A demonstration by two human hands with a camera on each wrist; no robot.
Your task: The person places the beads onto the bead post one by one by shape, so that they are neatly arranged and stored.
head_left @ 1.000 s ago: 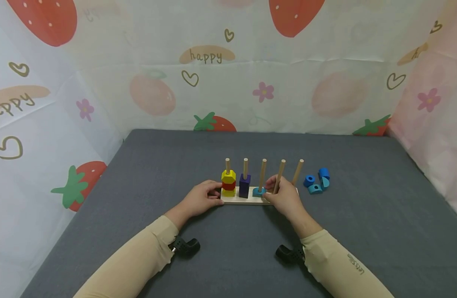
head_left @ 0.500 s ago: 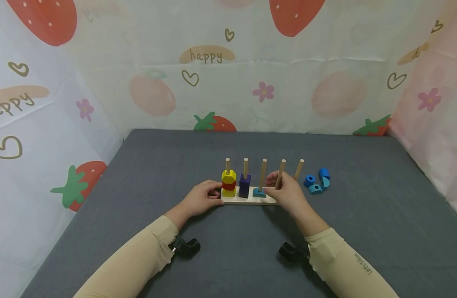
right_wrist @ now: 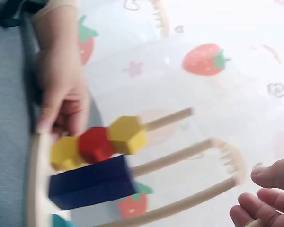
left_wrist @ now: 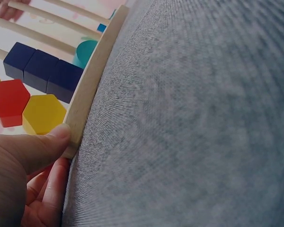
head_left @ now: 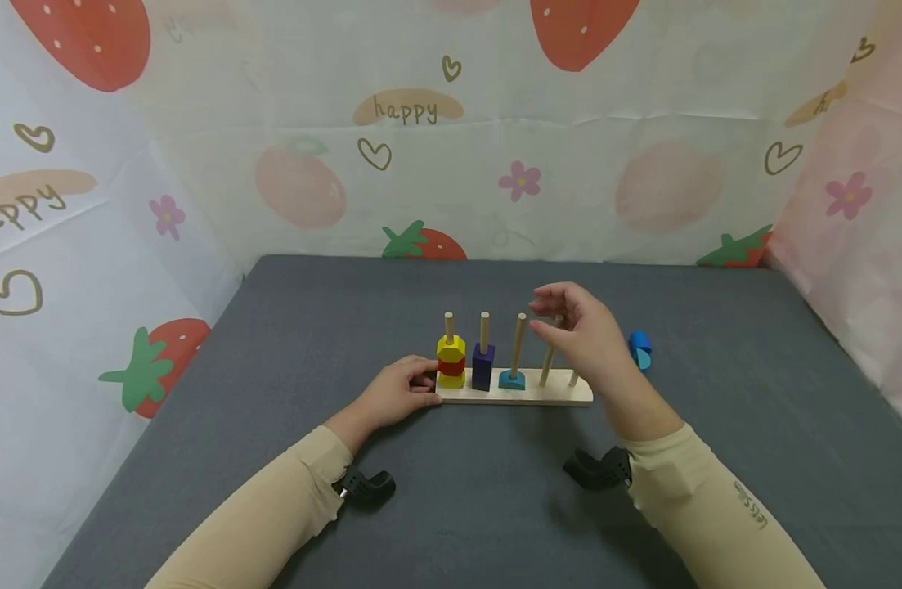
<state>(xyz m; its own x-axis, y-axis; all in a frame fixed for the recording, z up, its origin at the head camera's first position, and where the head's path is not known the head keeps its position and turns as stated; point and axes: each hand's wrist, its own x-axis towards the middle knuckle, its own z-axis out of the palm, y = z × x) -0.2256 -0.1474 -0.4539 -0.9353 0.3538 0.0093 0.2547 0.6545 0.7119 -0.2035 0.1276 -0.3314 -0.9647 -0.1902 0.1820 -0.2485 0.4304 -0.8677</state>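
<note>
A wooden peg board point(head_left: 542, 396) with a row of upright pegs lies on the dark cloth. My left hand point(head_left: 397, 391) pinches its left end, the thumb on the near edge in the left wrist view. Yellow hexagon blocks point(left_wrist: 44, 113) with a red hexagon block point(left_wrist: 10, 101) between them fill the leftmost peg. Dark blue square blocks point(head_left: 482, 370) are stacked on the second peg. At the foot of the third sits a teal half-round block point(head_left: 512, 381). Holding nothing, my right hand point(head_left: 589, 337) hovers by the top of the fourth peg, fingers loosely bent and apart from the thumb.
Loose blue blocks point(head_left: 639, 343) lie on the cloth right of the board, some hidden behind my right hand. A printed curtain point(head_left: 583, 131) with strawberries encloses the table at the back and sides.
My right hand has come away from the teal half-round block, rising and moving right to the fourth peg's top. The block stays on the third peg. My left hand has not moved.
</note>
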